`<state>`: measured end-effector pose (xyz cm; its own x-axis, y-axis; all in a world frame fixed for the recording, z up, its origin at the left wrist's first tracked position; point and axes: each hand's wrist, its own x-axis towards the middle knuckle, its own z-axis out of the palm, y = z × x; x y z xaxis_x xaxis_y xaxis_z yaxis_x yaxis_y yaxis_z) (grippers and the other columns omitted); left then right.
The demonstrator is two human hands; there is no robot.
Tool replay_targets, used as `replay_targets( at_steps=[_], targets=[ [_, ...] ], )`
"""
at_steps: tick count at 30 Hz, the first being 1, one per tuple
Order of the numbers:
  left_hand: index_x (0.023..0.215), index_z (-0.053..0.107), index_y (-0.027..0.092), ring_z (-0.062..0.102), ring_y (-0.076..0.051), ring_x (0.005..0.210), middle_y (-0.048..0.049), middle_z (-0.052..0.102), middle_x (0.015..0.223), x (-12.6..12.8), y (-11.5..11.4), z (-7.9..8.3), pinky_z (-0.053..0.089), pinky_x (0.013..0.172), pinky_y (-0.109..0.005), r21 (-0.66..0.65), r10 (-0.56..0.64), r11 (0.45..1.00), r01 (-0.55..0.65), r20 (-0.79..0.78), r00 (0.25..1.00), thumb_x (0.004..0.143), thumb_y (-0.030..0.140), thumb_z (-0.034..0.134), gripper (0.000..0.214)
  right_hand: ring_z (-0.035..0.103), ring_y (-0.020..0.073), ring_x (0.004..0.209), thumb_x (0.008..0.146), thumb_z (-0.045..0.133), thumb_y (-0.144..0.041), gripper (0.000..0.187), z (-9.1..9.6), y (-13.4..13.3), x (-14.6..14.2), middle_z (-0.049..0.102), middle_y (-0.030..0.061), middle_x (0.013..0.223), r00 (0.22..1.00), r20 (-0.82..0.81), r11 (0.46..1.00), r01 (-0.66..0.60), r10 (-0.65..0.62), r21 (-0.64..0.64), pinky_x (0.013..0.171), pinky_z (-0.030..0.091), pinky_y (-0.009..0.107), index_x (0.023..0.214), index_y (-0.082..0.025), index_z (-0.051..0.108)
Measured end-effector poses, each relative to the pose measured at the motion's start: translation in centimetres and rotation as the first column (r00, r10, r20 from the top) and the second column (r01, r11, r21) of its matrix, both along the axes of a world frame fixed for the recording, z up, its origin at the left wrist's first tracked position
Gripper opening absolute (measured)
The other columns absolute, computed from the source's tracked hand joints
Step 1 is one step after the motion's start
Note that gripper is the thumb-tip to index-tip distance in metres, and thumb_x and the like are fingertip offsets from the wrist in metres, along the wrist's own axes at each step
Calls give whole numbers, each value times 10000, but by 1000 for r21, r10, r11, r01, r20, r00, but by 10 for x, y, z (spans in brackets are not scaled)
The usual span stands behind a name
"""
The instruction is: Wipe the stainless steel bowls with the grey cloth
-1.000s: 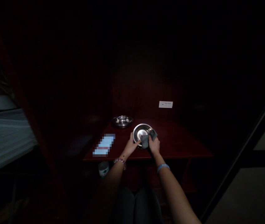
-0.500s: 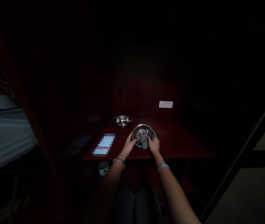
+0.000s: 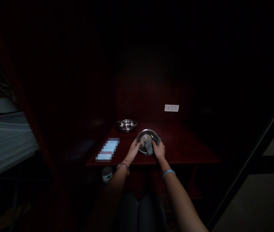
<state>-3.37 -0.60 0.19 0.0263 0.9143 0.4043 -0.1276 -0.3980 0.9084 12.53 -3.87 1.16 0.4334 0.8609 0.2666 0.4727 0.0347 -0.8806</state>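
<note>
A shiny metal bowl (image 3: 146,138) is held above the front part of the dark red tabletop (image 3: 187,149), tilted so its inside faces me. My left hand (image 3: 134,150) grips its left rim, the thumb lying over the edge. My right hand (image 3: 159,150) is closed on a grey cloth (image 3: 148,147), which hangs over the bowl's lower right rim and inner wall. The right fingers behind the bowl are mostly hidden. Behind and to the left, what looks like a stack of metal bowls (image 3: 126,125) stands on the tabletop.
A blurred-out bright rectangle (image 3: 108,149) lies at the tabletop's left front. White sockets (image 3: 171,108) are set in the back wall. Below the front left edge stands a pale container (image 3: 107,174). Dark panels close in both sides.
The bowl has shifted and tilted very slightly in my hands. The cloth and right hand have moved a little to the left along its rim.
</note>
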Motion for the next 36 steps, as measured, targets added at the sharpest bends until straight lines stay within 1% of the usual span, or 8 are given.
replay_targets(
  at_steps=[3, 6, 12, 16, 18, 21, 24, 36],
  targets=[
    [1159, 602, 155, 560, -246, 1169, -99, 631, 1225, 1, -1, 1, 371, 1069, -385, 11, -1, 1000, 2, -27, 1000, 773, 331, 593, 424, 638, 236, 1021, 840, 539, -437, 405, 0, 0, 0, 690, 89, 1077, 1000, -13, 1000, 7, -7, 15, 883, 476, 317, 1159, -211, 643],
    [1157, 606, 164, 552, -233, 1180, -96, 629, 1230, 1, -3, 3, 367, 1070, -381, 27, 10, 1000, -9, -45, 999, 830, 431, 534, 428, 644, 229, 1003, 837, 542, -437, 393, -1, 0, 0, 696, 81, 1061, 999, -30, 999, 19, -18, 28, 870, 481, 311, 1144, -216, 649],
    [1248, 533, 226, 511, -199, 1218, -75, 565, 1312, -1, -10, 9, 386, 1048, -348, 77, 58, 995, -56, -19, 998, 871, 468, 484, 451, 647, 221, 998, 830, 546, -423, 375, -5, 3, 0, 700, 85, 1053, 998, -65, 996, 7, -1, 93, 868, 483, 303, 1115, -206, 659],
    [1249, 510, 251, 579, -188, 1053, -86, 576, 1231, -5, -10, 8, 512, 804, -310, -13, 101, 995, -101, -17, 995, 891, 496, 405, 447, 646, 201, 1008, 828, 537, -375, 379, -6, 5, 1, 699, 92, 1067, 992, -130, 981, 30, -5, 190, 881, 477, 276, 1131, -174, 643],
    [1230, 509, 240, 594, -162, 925, -80, 597, 1118, -7, -8, 5, 507, 682, -261, -33, 128, 991, -129, -30, 991, 882, 466, 422, 424, 645, 194, 1011, 827, 529, -352, 377, -6, 6, 1, 697, 92, 1075, 989, -149, 975, 41, -8, 220, 890, 473, 268, 1136, -165, 637],
    [1176, 523, 201, 572, -123, 757, -36, 594, 892, -8, -1, -2, 475, 611, -221, 17, 137, 991, -136, -43, 990, 840, 373, 499, 378, 642, 195, 1021, 822, 529, -333, 367, -5, 5, 1, 696, 95, 1083, 990, -140, 976, 34, -4, 217, 897, 469, 266, 1126, -159, 640],
    [1123, 533, 170, 560, -118, 693, -12, 574, 784, -8, 4, -7, 470, 602, -227, 51, 124, 991, -123, -25, 992, 819, 322, 510, 341, 643, 198, 1024, 826, 522, -330, 363, -3, 5, 1, 696, 98, 1082, 993, -122, 981, 33, -10, 192, 892, 471, 268, 1122, -156, 641],
    [1021, 537, 157, 592, -137, 735, -24, 616, 792, -9, 10, -13, 471, 686, -267, 56, 115, 992, -114, -9, 993, 783, 313, 530, 285, 646, 201, 1018, 828, 512, -348, 381, -2, 2, 0, 695, 96, 1088, 993, -114, 985, 40, -21, 170, 881, 476, 273, 1135, -160, 635]
  ],
)
